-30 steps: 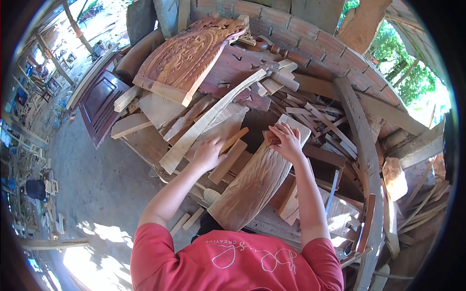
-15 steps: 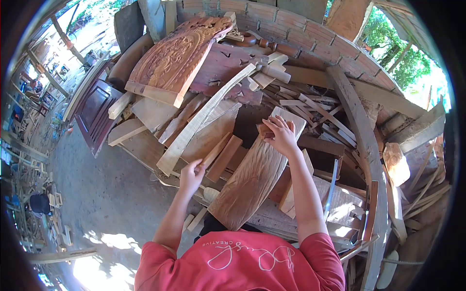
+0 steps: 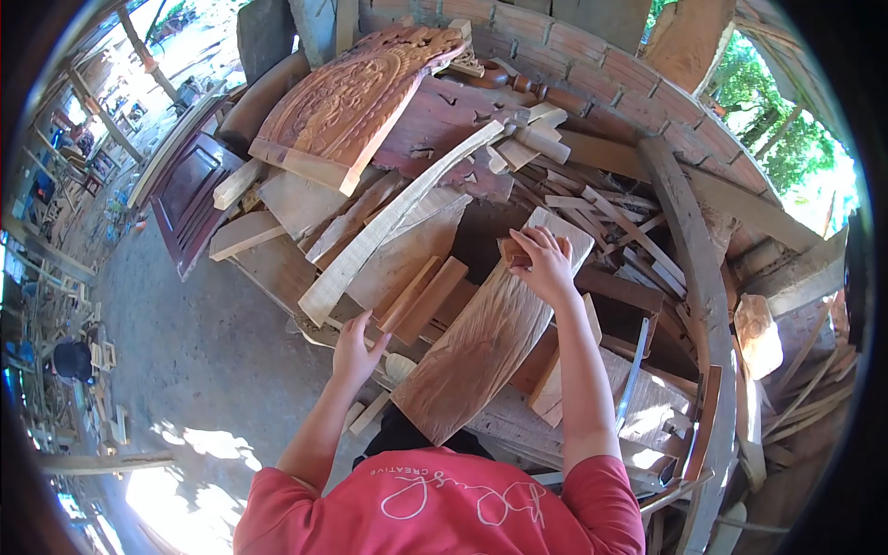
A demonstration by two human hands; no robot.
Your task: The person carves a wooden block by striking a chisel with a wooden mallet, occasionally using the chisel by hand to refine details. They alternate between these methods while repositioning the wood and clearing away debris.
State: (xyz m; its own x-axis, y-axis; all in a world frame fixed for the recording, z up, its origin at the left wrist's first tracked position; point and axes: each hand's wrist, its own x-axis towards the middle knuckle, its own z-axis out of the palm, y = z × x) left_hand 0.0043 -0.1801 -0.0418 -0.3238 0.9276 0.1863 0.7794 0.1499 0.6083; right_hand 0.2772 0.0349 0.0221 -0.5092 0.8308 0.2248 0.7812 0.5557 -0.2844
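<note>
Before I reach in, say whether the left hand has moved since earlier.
Yes: the left hand drew back, from beside the curved board to below its near end.

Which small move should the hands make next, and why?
Probably the left hand should come over to steady the wavy-grained board: it is open beside the narrow wooden strips, while the right hand alone grips the small brown block at the board's far end.
</note>
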